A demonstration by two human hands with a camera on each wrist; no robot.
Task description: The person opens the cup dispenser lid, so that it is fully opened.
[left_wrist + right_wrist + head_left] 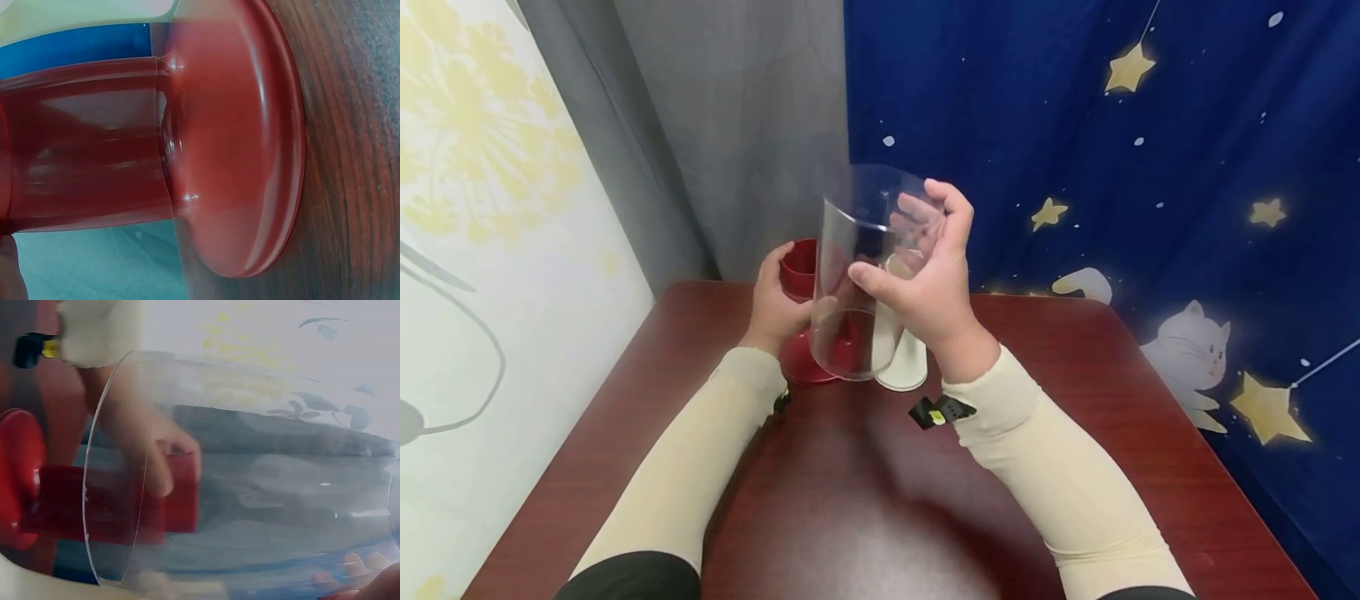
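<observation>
A clear open-ended cylinder (842,233) is held up over the table, slightly tilted, in my right hand (936,292), with the thumb on the near side and the fingers spread around the far side. My left hand (772,308) grips the upper part of a red stand (805,362) with its thumb and fingers. In the left wrist view, the stand's wide round foot (237,144) is at the wooden tabletop, below a narrower column. Seen from the right wrist, the cylinder (281,494) overlaps the red column (181,494) and part of the left hand.
Just right of the red stand, a cream-white object (904,367) with a rounded base stands on the dark red table (850,517), partly behind the cylinder. A grey curtain (737,125) and a blue star-patterned curtain (1000,108) hang behind. A white patterned panel (497,250) borders the left side.
</observation>
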